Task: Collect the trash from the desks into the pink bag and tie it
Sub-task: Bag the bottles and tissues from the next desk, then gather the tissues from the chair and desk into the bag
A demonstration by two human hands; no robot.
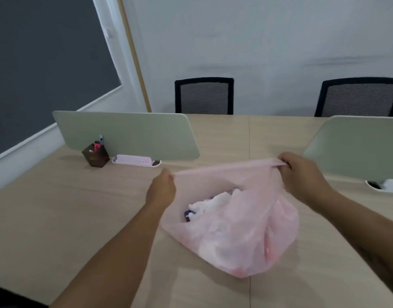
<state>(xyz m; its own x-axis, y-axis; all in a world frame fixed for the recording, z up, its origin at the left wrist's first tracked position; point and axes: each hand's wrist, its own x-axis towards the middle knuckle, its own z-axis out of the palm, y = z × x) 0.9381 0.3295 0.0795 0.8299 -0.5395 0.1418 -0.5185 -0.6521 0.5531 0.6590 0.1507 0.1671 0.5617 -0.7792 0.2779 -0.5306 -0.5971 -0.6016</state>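
My left grip [163, 185] is pinching one end of the rim [222, 167] of the pink bag [235, 230], with the fingers curled tight round the thin plastic. My right grip [302, 174] is pinching the other end in the same way. Between them I am pulling the rim into a flat, tight band just above the bag, because I think the two ends must be long and straight enough to cross and knot.

The bag is resting on the table [80, 218] below my grips, and its full belly is lying toward me. Its own weight seems to be anchoring it while I am stretching. The trash [213, 205], crumpled white paper and something purple, is showing through the bag's open mouth. I judge that the collecting is finished and the tying is only beginning.

Beyond the bag, to the left, a dark pen holder [95, 155] and a pink tray [135, 161] are sitting, and a green divider panel [129, 134] is standing a little farther off. Well behind the bag, two black chairs [204, 96] are standing.
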